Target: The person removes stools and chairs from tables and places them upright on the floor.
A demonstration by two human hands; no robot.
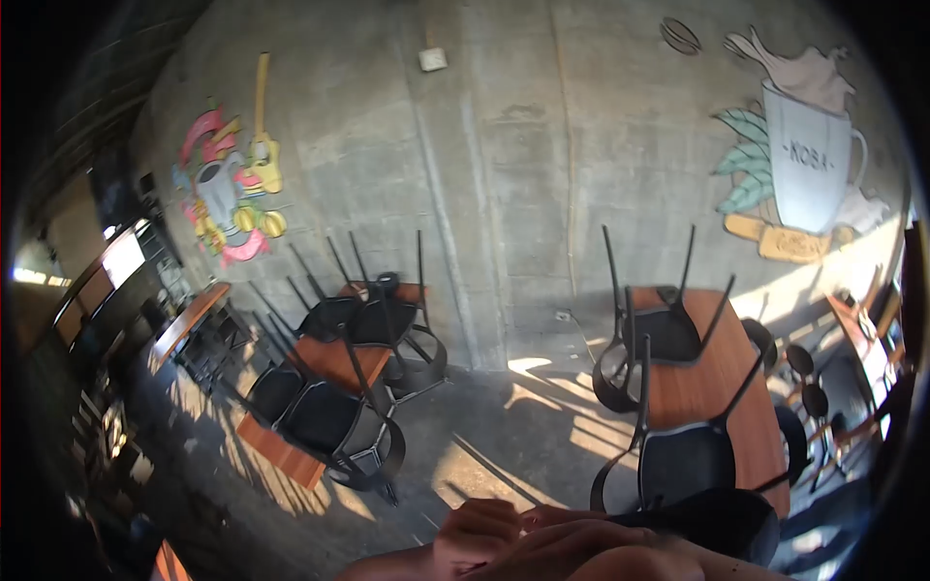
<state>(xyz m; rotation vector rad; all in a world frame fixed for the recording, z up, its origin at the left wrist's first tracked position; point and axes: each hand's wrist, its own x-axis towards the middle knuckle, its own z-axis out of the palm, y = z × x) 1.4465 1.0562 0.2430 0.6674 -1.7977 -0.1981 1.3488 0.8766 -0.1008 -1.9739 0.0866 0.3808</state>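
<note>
Both hands are at the bottom edge of the view, close together and touching or nearly so. My left hand (480, 531) has its fingers curled into a closed shape, and what they hold, if anything, is hidden. Beside it on the right is my right hand (572, 547), seen mostly from the back, with its fingers bent toward the left one. Its fingertips are hidden, so its grip cannot be made out. Just beyond the right hand is a black chair seat (693, 518).
Upturned black chairs (688, 460) rest on a long wooden table (717, 387) at the right. More upturned chairs (325, 416) sit on wooden tables (281, 450) at the left. A painted concrete wall (513, 174) stands behind. Another table (862, 334) is at the far right.
</note>
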